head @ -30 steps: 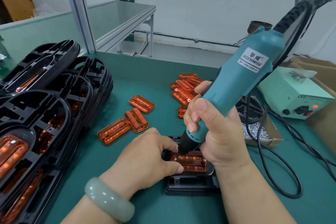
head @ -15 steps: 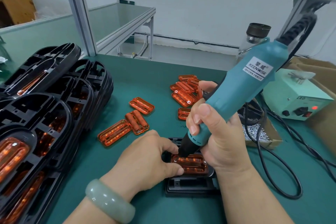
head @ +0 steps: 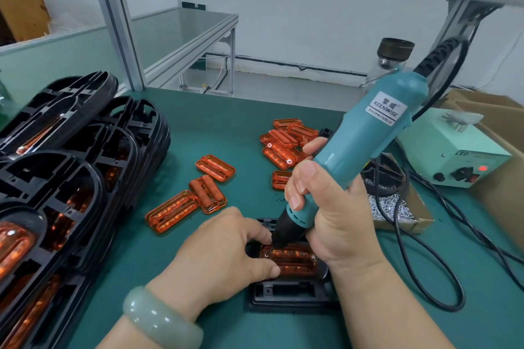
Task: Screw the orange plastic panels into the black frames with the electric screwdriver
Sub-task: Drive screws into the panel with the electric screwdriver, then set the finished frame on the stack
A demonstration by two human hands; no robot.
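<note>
Bracing the work nearest the camera, the left hand curls over the black frame, thumb and fingers pinching the orange panel seated in it. The right hand wraps fully round the lower barrel of the electric screwdriver, whose dark nose is down at the panel's far left corner. Panel and frame look light, stiff and slick, likely to skate on the bench unless pinned by their edges, clear of the bit; farther off lie loose panels and a box of screws.
</note>
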